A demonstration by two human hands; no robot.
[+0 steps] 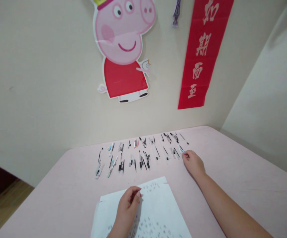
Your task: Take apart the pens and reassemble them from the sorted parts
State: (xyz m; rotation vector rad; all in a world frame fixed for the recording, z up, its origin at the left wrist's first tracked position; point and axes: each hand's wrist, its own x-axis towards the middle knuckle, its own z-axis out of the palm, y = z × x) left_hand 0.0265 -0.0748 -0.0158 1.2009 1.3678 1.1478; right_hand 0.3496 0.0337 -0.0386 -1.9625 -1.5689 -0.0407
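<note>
My left hand rests on a stack of white paper sheets with faint printed marks, fingers curled together, nothing visible in them. My right hand reaches forward to the right end of two rows of small pens and pen parts laid out on the pink table. Its fingertips pinch a thin pen piece with a light blue tip at the end of the nearer row.
A cream wall stands right behind the rows, with a pink cartoon pig cutout and a red banner with white characters. A second wall closes the right side. The table's left edge drops to a wooden floor.
</note>
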